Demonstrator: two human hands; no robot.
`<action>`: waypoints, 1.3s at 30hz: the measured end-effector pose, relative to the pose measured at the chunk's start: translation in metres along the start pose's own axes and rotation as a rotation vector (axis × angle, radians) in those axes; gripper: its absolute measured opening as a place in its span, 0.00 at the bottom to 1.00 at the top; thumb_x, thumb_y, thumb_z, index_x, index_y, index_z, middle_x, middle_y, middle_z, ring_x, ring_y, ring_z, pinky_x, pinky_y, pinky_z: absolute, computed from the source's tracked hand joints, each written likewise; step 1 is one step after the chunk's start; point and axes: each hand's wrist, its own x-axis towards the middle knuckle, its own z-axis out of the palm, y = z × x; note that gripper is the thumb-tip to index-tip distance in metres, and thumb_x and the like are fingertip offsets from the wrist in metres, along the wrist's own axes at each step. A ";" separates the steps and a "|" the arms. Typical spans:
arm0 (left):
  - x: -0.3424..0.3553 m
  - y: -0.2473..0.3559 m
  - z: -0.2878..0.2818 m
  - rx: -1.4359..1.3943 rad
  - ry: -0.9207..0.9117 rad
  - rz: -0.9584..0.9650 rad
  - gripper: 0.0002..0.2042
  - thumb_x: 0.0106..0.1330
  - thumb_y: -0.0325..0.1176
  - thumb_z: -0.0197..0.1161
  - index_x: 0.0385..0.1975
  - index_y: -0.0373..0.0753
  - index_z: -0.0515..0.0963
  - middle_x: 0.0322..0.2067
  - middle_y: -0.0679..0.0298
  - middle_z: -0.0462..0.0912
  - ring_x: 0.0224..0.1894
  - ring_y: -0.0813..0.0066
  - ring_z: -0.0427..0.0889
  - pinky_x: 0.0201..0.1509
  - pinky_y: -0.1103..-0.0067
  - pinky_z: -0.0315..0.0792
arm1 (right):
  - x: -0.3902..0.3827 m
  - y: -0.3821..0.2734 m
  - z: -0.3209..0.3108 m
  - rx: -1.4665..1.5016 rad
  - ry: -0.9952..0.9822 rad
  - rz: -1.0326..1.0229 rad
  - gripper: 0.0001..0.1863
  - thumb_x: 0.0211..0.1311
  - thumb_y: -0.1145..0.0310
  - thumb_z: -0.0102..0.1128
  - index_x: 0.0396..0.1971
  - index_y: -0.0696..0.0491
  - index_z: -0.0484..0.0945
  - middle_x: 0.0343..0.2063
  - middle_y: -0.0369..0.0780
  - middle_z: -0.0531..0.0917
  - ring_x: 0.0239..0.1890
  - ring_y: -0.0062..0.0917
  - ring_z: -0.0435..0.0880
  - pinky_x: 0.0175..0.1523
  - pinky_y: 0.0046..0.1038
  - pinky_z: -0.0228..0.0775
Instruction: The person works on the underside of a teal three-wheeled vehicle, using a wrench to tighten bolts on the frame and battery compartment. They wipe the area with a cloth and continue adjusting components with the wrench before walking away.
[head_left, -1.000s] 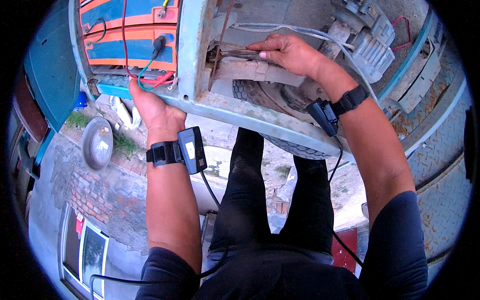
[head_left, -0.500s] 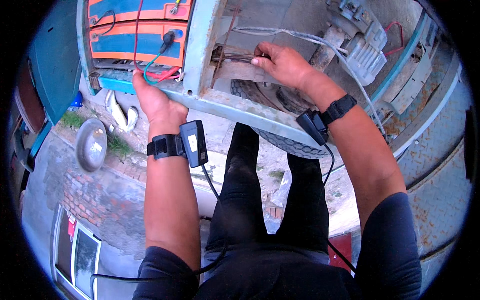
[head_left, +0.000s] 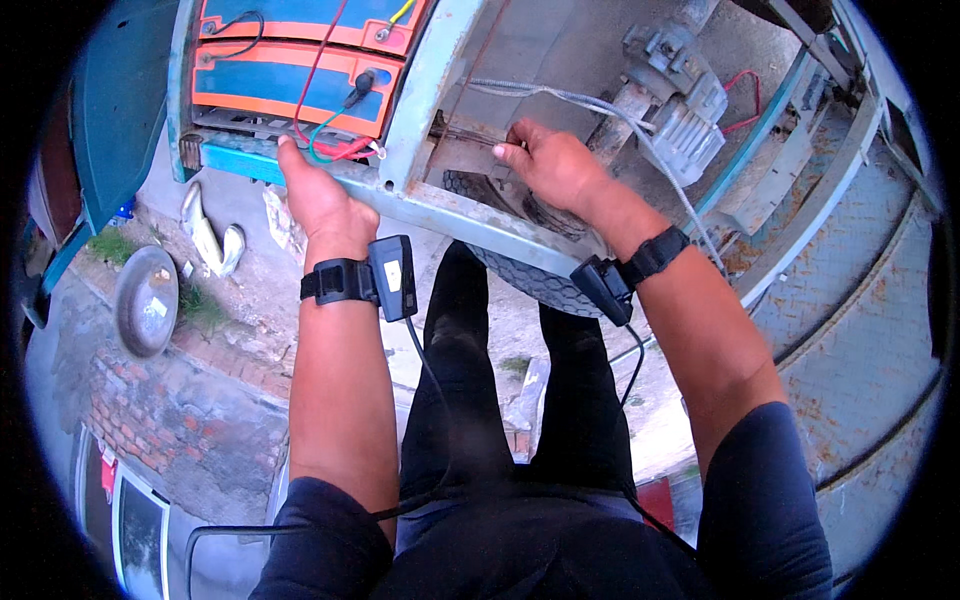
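Note:
My left hand point(head_left: 325, 197) grips the blue-painted metal frame rail point(head_left: 425, 212) below the batteries, thumb up over its edge and fingers hidden behind it. Just above the thumb, a red wire and a green wire run to red-sleeved cable ends point(head_left: 345, 150). My right hand point(head_left: 560, 168) reaches inside the open frame, index finger and thumb pinched together. Thin dark strands point(head_left: 465, 132) lie by those fingertips; whether the pinch holds one, I cannot make out. A blue-and-orange battery point(head_left: 290, 92) sits in the left bay, with a black-capped terminal point(head_left: 362, 84).
A grey finned motor housing point(head_left: 688, 145) and a grey sheathed cable point(head_left: 630, 112) are right of my right hand. Under the rail is a tyre point(head_left: 535, 282). Rusty metal plating point(head_left: 850, 345) fills the right side. A metal basin point(head_left: 146, 302) is at left.
The view has shifted, so the batteries appear farther right. My right hand has come slightly nearer to me, back from the dark strands. My left hand keeps its place on the rail.

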 end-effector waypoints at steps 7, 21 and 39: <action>-0.003 0.002 0.006 0.063 0.132 0.007 0.26 0.69 0.55 0.47 0.56 0.41 0.70 0.53 0.62 0.76 0.53 0.61 0.76 0.60 0.64 0.68 | -0.024 -0.034 -0.010 -0.110 0.033 0.136 0.24 0.69 0.49 0.49 0.45 0.58 0.74 0.38 0.55 0.83 0.45 0.50 0.81 0.51 0.46 0.71; -0.009 0.002 0.008 0.019 0.064 0.018 0.28 0.69 0.55 0.50 0.56 0.36 0.69 0.53 0.61 0.75 0.52 0.64 0.75 0.60 0.67 0.67 | -0.040 -0.048 -0.027 -0.259 0.081 0.108 0.21 0.69 0.52 0.46 0.42 0.55 0.78 0.37 0.52 0.84 0.44 0.46 0.82 0.49 0.45 0.74; -0.009 -0.002 0.013 0.152 -0.045 0.028 0.26 0.71 0.55 0.40 0.56 0.42 0.71 0.54 0.59 0.77 0.53 0.58 0.76 0.59 0.62 0.70 | 0.016 0.048 -0.008 -0.100 0.181 -0.369 0.19 0.68 0.50 0.50 0.44 0.49 0.80 0.37 0.45 0.83 0.41 0.44 0.81 0.45 0.42 0.74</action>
